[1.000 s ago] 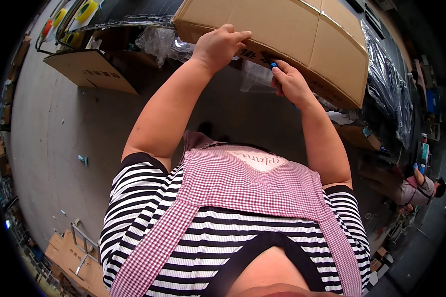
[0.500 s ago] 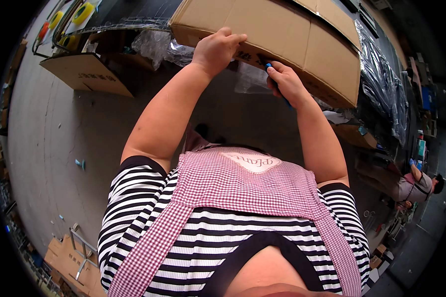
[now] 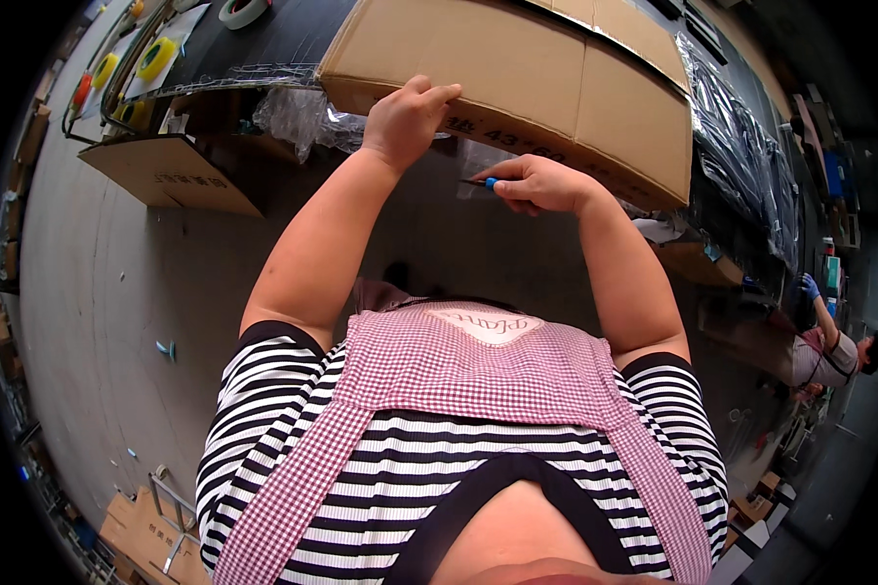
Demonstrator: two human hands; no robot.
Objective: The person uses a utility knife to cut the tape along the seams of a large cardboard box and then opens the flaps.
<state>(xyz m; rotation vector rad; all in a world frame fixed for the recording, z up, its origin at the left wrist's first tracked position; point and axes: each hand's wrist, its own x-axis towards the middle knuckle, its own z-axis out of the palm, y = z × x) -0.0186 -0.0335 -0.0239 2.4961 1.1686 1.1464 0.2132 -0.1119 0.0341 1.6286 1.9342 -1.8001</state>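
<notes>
A large brown cardboard box (image 3: pixel 634 117) lies at the table's near edge, with dark printed characters on the side facing me. My left hand (image 3: pixel 405 122) grips the box's near edge, left of its middle, with fingers curled on the cardboard. Just below the box and apart from it, my right hand (image 3: pixel 541 183) is closed around a slim blue tool (image 3: pixel 493 182). Its thin dark tip points left; whether it is a marker or a knife I cannot tell.
Rolls of yellow tape (image 3: pixel 156 58) and a pale tape roll (image 3: pixel 244 12) sit at the far left. Crumpled clear plastic (image 3: pixel 302 117) hangs under the table beside an open carton (image 3: pixel 171 174). Dark plastic-wrapped goods (image 3: pixel 741 146) lie right of the box. Another person (image 3: pixel 824 351) stands far right.
My right hand has moved left and down, away from the box's side, and the tool now points left. The box and my left hand sit slightly farther left in view.
</notes>
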